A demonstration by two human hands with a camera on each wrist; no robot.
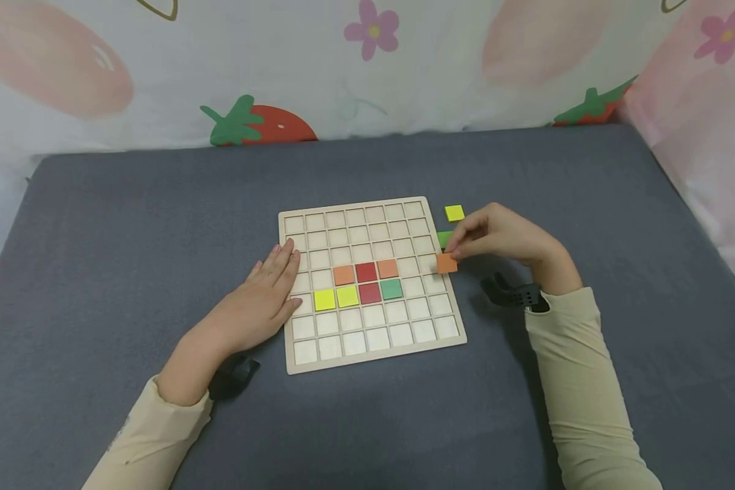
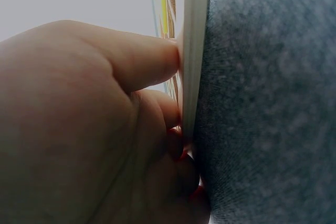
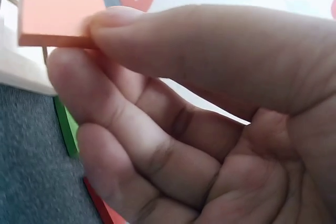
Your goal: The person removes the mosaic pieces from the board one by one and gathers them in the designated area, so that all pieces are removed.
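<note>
While the left hand (image 1: 248,309) rests on the board (image 1: 373,315), the right hand (image 1: 508,235) pinches an orange tile (image 1: 446,263)

As the right wrist view shows, the tile sits at the tips of thumb and index finger, clamped between them, the other fingers bent below. Seen from the head, it is held at the board's right edge, overlapping the rim. Left hand: fingers extended and close together, thumb spread apart, touching the left rim.

Board: pale wood, square cells, seven rows of seven. Fourth row from the far side holds orange (image 1: 344,275), red (image 1: 365,272), orange (image 1: 388,269), left to right. Row nearer: two yellow tiles (image 1: 335,297), red (image 1: 369,293), green (image 1: 391,289). All adjoin in one cluster.

Off the board, right side: loose yellow tile (image 1: 454,213); nearer, a light green tile (image 1: 445,239), partly hidden by fingers. A red tile (image 3: 105,203) shows beneath the hand in the right wrist view.

Surface: dark grey cloth (image 1: 159,224). Behind it, a pale curtain (image 1: 429,75) printed with strawberries and pink flowers. Cream sleeves, black wrist straps.
</note>
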